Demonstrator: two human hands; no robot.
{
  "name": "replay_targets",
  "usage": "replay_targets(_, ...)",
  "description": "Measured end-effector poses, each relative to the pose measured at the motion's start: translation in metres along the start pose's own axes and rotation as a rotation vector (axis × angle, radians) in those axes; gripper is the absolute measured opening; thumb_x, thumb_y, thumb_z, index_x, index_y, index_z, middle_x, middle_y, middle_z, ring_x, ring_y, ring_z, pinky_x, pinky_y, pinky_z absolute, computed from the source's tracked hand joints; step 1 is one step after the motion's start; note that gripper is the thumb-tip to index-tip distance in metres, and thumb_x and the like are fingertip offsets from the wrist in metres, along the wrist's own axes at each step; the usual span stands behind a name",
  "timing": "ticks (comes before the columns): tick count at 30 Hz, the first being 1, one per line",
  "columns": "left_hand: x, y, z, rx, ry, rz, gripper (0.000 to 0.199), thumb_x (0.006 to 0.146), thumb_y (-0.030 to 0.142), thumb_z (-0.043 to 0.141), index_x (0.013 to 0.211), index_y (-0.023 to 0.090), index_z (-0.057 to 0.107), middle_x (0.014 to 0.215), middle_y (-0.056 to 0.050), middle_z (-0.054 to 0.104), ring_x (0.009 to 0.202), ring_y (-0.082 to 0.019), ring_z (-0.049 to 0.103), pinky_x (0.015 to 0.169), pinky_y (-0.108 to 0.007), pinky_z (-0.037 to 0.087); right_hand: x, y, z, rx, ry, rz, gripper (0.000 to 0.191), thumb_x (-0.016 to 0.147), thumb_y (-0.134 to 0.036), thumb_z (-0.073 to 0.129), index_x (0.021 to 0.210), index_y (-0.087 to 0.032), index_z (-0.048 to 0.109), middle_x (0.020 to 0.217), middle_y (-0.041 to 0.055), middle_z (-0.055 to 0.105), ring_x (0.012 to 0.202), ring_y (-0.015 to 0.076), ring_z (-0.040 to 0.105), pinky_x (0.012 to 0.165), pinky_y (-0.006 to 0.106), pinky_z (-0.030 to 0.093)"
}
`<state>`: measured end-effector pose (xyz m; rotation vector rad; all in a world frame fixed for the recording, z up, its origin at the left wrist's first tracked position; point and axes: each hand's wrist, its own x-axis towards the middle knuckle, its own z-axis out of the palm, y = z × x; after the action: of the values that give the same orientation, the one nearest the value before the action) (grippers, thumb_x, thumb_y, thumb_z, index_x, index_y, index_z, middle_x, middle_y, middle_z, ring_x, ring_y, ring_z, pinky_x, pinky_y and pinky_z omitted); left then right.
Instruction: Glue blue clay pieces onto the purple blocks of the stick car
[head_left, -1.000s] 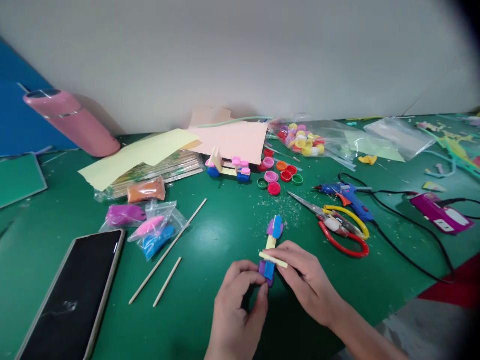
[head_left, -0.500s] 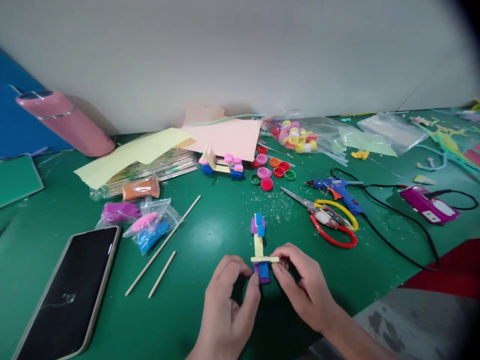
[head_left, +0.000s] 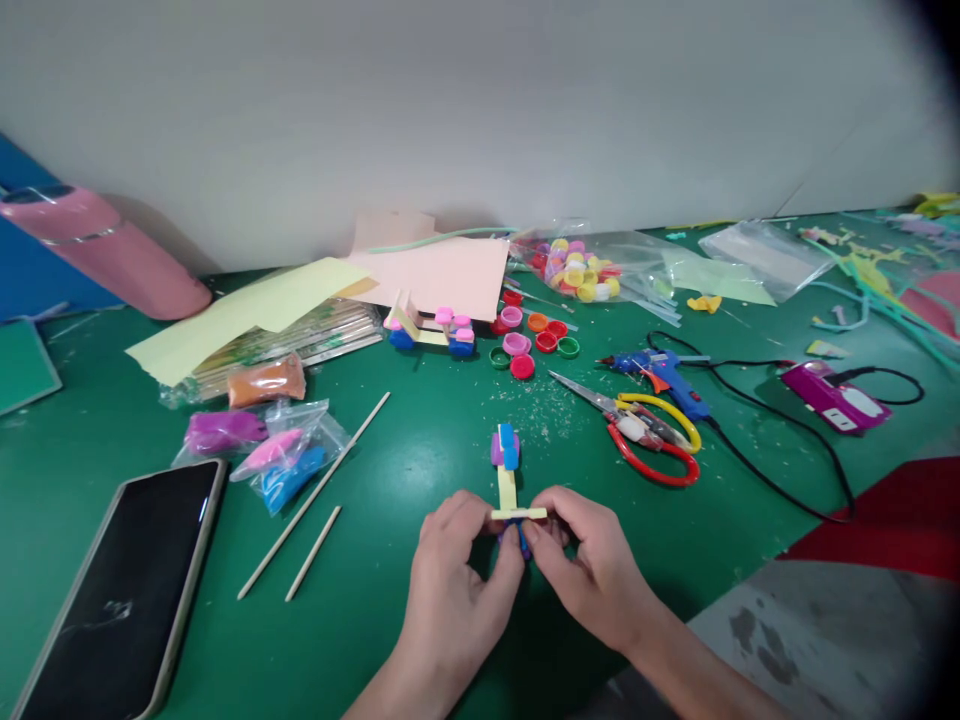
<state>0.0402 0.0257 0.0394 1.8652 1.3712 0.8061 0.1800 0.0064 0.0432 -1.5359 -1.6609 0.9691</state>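
Observation:
A small craft model (head_left: pixel 508 488) lies on the green table in front of me, a pale stick body with purple and blue pieces at its far end. Across its near part runs a short pale crosspiece (head_left: pixel 519 514). My left hand (head_left: pixel 466 580) pinches the near end from the left, thumb below the crosspiece. From the right, my right hand (head_left: pixel 589 560) grips the same end, its thumb and finger around the crosspiece's right half. The fingers mostly cover the purple and blue pieces at the near end.
Behind stands a similar pink and blue model (head_left: pixel 433 330), near loose bottle caps (head_left: pixel 517 344). Scissors (head_left: pixel 645 430), a blue glue gun (head_left: pixel 667 378) and its cord lie right. Two wooden sticks (head_left: pixel 319 490), clay bags (head_left: pixel 289 460) and a phone (head_left: pixel 124 590) are left; a pink bottle (head_left: pixel 124 255) stands behind them.
My right hand has moved in to the left, and both thumbs are now close together at the model's near end, covering more of it. The whole view has shifted slightly.

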Motion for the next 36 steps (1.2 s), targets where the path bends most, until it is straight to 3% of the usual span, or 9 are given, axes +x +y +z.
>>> replay_targets(11,0.0027,-0.0009,0.0013,0.005,-0.018,0.031,0.019,0.078,0.017,0.044,0.061,0.018,0.051,0.063,0.0,0.052,0.062,-0.015,0.052,0.059,-0.029,0.04,0.0025,-0.0014,-0.0007,-0.02,-0.013,-0.012,0.014,0.082,-0.018,0.046,0.068,-0.017,0.046,0.059,-0.004,0.042,0.053,0.0085,0.039,0.049,0.019,0.033)
replay_targets(26,0.0024,-0.0019,0.001,0.044,0.01,0.064,0.016,0.077,0.016,0.047,0.063,0.018,0.055,0.063,0.0,0.054,0.062,-0.015,0.054,0.061,-0.029,0.043,0.0037,-0.0055,-0.0007,-0.226,0.009,-0.037,0.015,0.077,-0.018,0.049,0.063,-0.019,0.044,0.058,-0.0034,0.043,0.052,0.0094,0.041,0.049,0.02,0.033)
replay_targets(36,0.0018,-0.0024,0.0024,0.039,0.021,0.061,0.019,0.077,0.014,0.047,0.06,0.018,0.053,0.062,0.0,0.054,0.061,-0.014,0.054,0.059,-0.027,0.042,0.0034,-0.0041,-0.0025,-0.216,-0.02,-0.066,0.016,0.08,-0.018,0.046,0.064,-0.018,0.043,0.06,-0.0024,0.044,0.053,0.0096,0.043,0.05,0.02,0.034)
